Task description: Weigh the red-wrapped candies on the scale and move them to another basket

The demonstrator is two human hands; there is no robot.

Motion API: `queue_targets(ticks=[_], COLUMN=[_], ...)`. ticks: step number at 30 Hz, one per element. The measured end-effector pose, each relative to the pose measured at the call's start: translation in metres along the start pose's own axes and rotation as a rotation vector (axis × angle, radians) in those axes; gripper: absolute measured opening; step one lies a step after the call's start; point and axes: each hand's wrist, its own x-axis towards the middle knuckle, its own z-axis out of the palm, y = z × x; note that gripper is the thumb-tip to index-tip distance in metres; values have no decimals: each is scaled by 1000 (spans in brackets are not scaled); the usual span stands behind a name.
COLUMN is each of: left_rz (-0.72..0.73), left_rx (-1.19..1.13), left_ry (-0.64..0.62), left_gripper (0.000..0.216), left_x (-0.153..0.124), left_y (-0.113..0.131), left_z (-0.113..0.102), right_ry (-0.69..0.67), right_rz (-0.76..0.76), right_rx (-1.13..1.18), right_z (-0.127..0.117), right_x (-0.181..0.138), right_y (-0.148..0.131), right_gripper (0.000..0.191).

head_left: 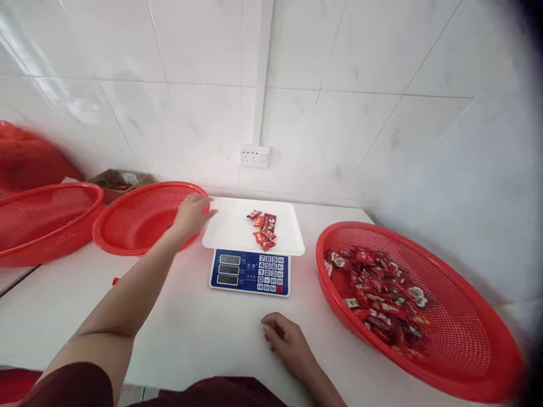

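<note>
Between a red mesh basket (139, 249) and the white tray (227, 226) of a scale, my left hand (190, 217) hovers with its fingers stretched out, holding nothing visible. Several wrapped candies (265, 229) in red and dark red lie in a small pile on the tray. Below it shows the scale's blue panel (250, 273) with keys and three displays. My right hand (288, 342) rests on the white table (199, 339) in front of the scale, its fingers loosely curled in, with nothing seen in them.
A large red basket (470, 350) on the right holds a heap of wrapped candies (386, 299). Another red basket (55, 249) stands far left, with a cardboard box (116, 180) behind. A small red piece (115, 281) lies by my left forearm. A socket (254, 156) is on the tiled wall.
</note>
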Motion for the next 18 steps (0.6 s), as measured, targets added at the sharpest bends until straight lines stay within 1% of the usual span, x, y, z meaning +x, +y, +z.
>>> queue_targets(ticks=[2,4,6,8,10,13,18], left_rz=[156,279,356,388,406,427,386], left_rx=[-34,-61,-103,-135,-149,-153,-120], left_ry=[-95,-181,-266,-329,-375,-426,-398], left_gripper=[41,39,38,36,33,30,30], left_x=[2,7,15,25,34,42,41], left_y=[37,70,94,108,112,108,100], left_z=[13,24,31,36,39,45,50], right_ry=[20,37,54,67,77,82,69], right_rz=[7,13,16,19,22,19,9], right_rx=[-2,3,16,33,41,36,28], right_z=[2,3,4,5,5,5,5], right_x=[-1,-2,-2,-2,-3,-3,-2], right_y=[-2,-3,-3,-3,-3,-3,-4], right_gripper=[13,13,13,13,14,15,17])
